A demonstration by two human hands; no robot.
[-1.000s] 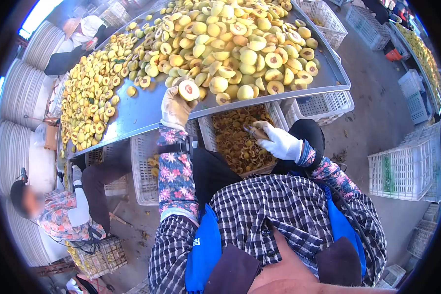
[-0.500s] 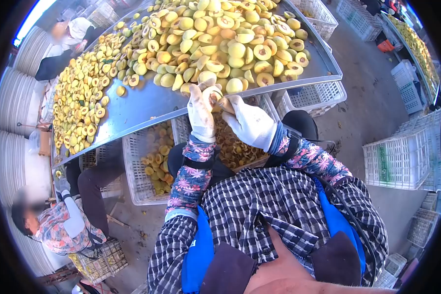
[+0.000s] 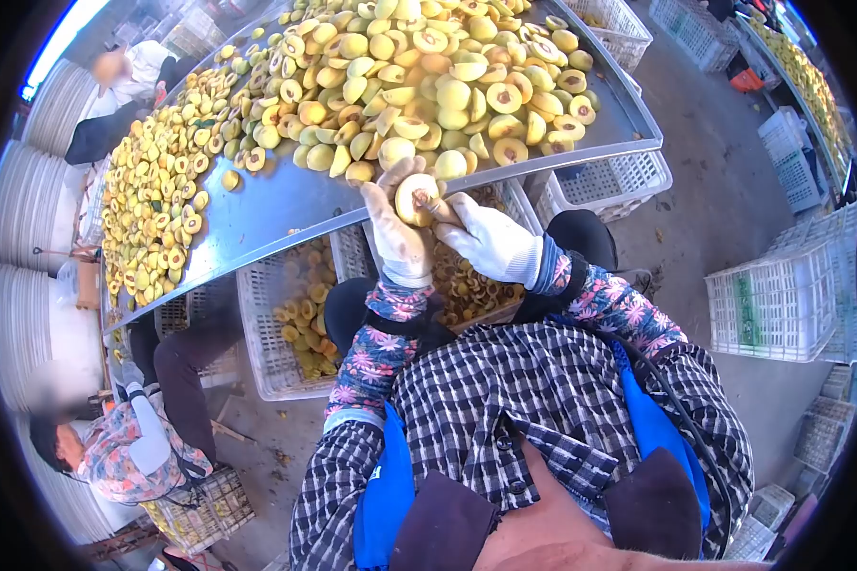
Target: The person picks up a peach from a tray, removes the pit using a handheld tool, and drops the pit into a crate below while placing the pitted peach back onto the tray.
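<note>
Left hand, gloved, has its grip closed around a halved fruit, cut face turned up toward the camera, presumably so the pit hollow can be reached. Right hand, also gloved, presses its fingertips against the same half; its grip is closed, but whether it holds a small tool cannot be told, as the fingers cover that spot. The fruit is held just off the near edge of the metal surface, directly over a white crate of scraps, likely so waste drops in. A heap of halves covers the surface beyond. A second crate stands to the left, partly beneath the surface. A seated co-worker is cut off at the lower left.
</note>
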